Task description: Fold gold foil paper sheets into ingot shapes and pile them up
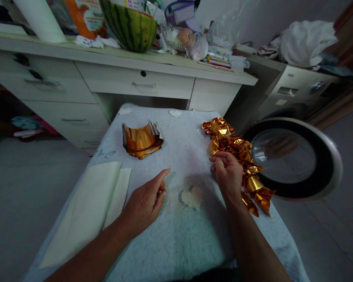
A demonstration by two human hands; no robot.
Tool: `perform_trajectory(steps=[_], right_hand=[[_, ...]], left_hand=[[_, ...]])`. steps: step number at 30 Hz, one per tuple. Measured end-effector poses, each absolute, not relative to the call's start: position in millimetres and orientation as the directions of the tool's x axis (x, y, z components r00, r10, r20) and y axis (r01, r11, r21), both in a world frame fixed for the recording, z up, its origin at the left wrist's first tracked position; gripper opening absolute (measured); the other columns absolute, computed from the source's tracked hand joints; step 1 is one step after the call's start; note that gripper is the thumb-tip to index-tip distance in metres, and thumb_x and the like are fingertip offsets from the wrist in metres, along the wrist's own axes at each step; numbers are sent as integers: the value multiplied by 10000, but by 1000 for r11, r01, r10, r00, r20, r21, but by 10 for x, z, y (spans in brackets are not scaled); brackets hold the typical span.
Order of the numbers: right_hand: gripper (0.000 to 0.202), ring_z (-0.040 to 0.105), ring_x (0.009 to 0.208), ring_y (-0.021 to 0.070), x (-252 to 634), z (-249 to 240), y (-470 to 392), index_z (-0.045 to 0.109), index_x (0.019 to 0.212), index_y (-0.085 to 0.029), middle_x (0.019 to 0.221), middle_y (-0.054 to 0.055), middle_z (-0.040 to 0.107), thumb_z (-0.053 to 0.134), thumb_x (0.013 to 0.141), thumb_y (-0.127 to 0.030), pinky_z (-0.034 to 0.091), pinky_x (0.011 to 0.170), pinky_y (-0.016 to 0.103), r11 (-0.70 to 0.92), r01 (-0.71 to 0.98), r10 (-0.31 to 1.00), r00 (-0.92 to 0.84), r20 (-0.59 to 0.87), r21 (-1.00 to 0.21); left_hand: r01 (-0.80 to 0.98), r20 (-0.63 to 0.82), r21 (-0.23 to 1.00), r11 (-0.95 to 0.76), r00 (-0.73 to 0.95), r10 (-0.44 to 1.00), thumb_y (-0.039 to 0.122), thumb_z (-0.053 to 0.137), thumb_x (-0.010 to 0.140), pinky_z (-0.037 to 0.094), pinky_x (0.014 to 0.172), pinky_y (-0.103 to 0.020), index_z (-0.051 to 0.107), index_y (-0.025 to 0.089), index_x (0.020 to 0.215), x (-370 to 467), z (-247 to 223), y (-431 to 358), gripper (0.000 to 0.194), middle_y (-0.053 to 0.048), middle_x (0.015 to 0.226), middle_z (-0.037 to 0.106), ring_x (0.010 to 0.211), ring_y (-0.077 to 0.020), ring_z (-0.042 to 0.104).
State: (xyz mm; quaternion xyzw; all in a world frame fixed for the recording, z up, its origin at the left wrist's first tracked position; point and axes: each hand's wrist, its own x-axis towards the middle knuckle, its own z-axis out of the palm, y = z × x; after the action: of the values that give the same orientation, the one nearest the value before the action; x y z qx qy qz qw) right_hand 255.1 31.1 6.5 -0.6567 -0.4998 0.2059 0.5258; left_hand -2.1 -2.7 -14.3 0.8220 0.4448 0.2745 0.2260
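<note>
My left hand (148, 201) hovers over the middle of the cloth-covered table, index finger pointing forward and the others loosely curled, with nothing visible in it. A curved stack of gold foil sheets (139, 139) stands beyond it, its edges bent upward. To the right, my right hand (228, 172) is beside a heap of crumpled, folded gold foil pieces (238, 147). Its index finger reaches left and the thumb is apart from it; no foil shows between them. Part of the heap is hidden behind this hand and wrist.
Folded pale paper sheets (85, 207) lie along the table's left side. The light blue tablecloth (179, 145) has heart patterns. Behind stands a white drawer cabinet (135, 82) bearing a cut watermelon (129, 27) and plastic bags. An open washing machine door (294, 156) juts beside the table's right edge.
</note>
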Motion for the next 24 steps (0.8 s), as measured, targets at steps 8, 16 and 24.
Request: perform_trajectory(steps=[8, 16, 24], right_hand=[[172, 578, 529, 162, 2597, 97, 345, 658, 808, -179, 629, 21, 678, 552, 786, -313, 422, 547, 262, -87, 586, 815, 507, 280, -806], [201, 575, 539, 162, 2731, 73, 385, 625, 896, -163, 612, -2, 617, 564, 787, -320, 426, 541, 264, -77, 578, 736, 583, 345, -812], [166, 543, 562, 122, 2524, 88, 293, 588, 983, -185, 675, -27, 571, 531, 840, -245, 436, 561, 239, 197, 587, 713, 463, 526, -785]], left_hand=[[611, 266, 599, -518, 458, 848, 158, 419, 918, 504, 667, -270, 231, 265, 1441, -28, -193, -6, 566, 21, 853, 603, 701, -134, 612], [599, 319, 578, -554, 459, 829, 146, 433, 914, 505, 635, -248, 285, 223, 1427, -24, -150, -28, 539, 15, 847, 618, 680, -125, 614], [556, 417, 542, -630, 473, 776, 144, 442, 941, 503, 670, -260, 582, 169, 1147, -35, -114, 4, 251, -26, 853, 625, 735, -135, 618]])
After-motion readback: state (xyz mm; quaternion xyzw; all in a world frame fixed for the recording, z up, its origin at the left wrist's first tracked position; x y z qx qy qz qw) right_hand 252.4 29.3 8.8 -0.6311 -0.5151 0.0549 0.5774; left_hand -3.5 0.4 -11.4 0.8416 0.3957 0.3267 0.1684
